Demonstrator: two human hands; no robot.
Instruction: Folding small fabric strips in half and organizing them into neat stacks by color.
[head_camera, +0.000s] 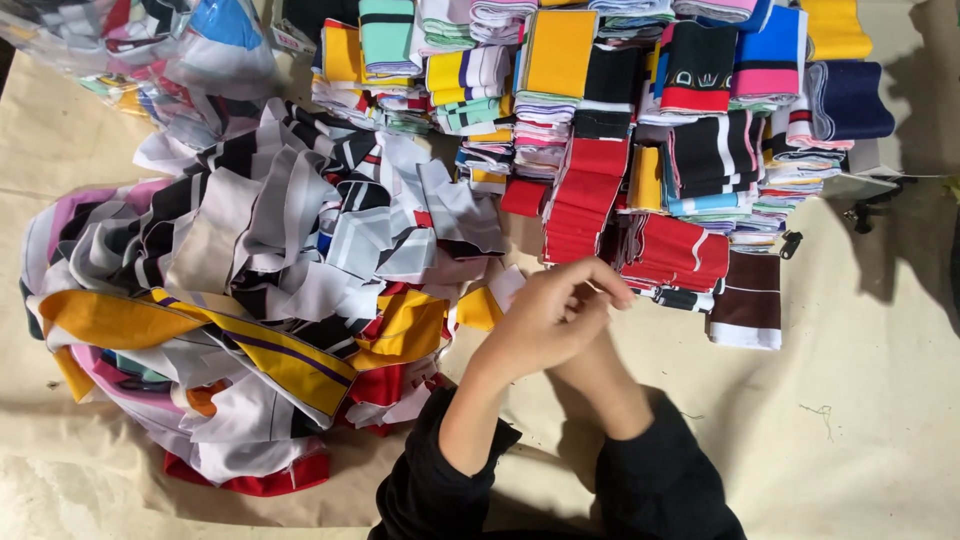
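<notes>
My left hand (540, 320) and my right hand (594, 345) meet over the beige surface (850, 400), just below the fabric. The left hand lies on top with its fingers curled and pinched together, and I see nothing between them. It hides most of the right hand, so I cannot tell that hand's fingers. Both arms wear black sleeves. A yellow strip (480, 308) at the edge of the loose fabric heap (250, 280) lies just left of my hands. A red folded stack (585, 200) sits right above them.
Rows of folded, banded fabric bundles (600, 90) in many colours fill the top. A brown and white folded piece (748, 300) lies to the right of my hands. A clear plastic bag (150, 50) of fabric sits top left. A small black clip (790, 243) rests beside the stacks.
</notes>
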